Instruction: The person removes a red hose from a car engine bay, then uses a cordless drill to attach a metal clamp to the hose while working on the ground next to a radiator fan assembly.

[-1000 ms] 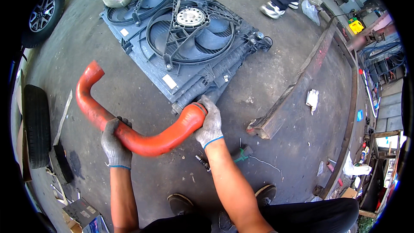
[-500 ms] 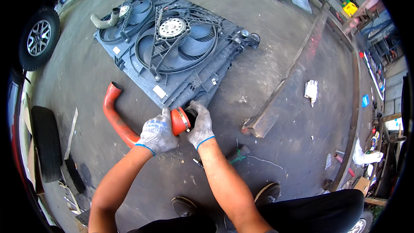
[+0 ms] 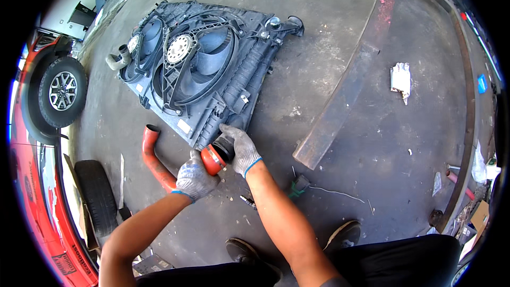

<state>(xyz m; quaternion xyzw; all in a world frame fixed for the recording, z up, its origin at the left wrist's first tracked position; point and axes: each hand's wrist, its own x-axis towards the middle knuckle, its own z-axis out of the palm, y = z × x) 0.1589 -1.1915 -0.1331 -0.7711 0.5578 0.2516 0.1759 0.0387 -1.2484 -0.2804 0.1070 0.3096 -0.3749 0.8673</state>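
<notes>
Hose, orange and curved at frame centre-left, is clamped in the left hand. The right hand curls round its black connector.

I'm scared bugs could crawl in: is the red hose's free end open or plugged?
Open: that end of the red hose shows a dark hole inside its rim.

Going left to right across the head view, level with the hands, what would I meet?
Red painted vehicle, loose black rubber tyre, free end of the curved red hose, grey-gloved left hand, grey-gloved right hand, rusty angular metal beam, narrow brown metal rail.
</notes>
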